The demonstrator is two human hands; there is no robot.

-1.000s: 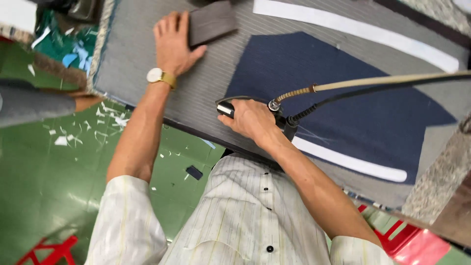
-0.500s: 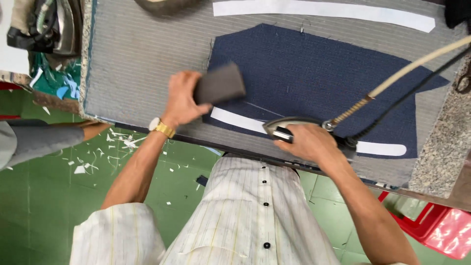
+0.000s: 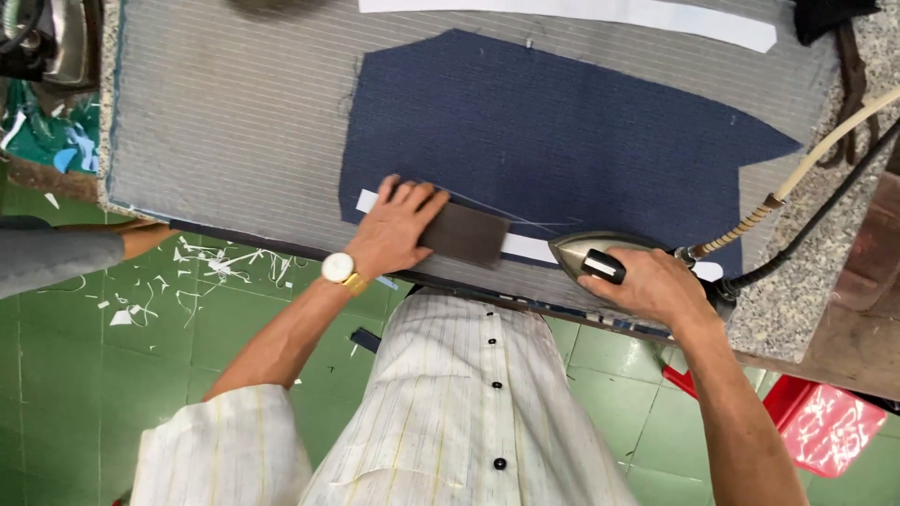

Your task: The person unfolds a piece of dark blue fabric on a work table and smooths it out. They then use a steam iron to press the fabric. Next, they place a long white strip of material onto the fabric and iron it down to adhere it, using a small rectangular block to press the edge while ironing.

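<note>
My left hand [image 3: 398, 225] presses a dark grey block [image 3: 464, 234] flat onto a white strip [image 3: 527, 247] along the near edge of a navy blue fabric piece [image 3: 553, 131]. Its fingers curl over the block's left end. My right hand [image 3: 652, 286] grips the black handle of a steam iron [image 3: 591, 255], which rests on the same strip just right of the block. A cream hose and a black cable [image 3: 816, 178] run from the iron's rear up to the right.
The fabric lies on a grey striped pressing table [image 3: 234, 122]. Another white strip [image 3: 581, 11] lies at the far edge. A second iron [image 3: 56, 42] sits at the far left. Red stool [image 3: 825, 422] and paper scraps [image 3: 206, 272] lie on the green floor; another person's sleeve [image 3: 56, 258] is at left.
My left hand brought the block down from the air onto the white strip. The iron slid right along the strip with my right hand.
</note>
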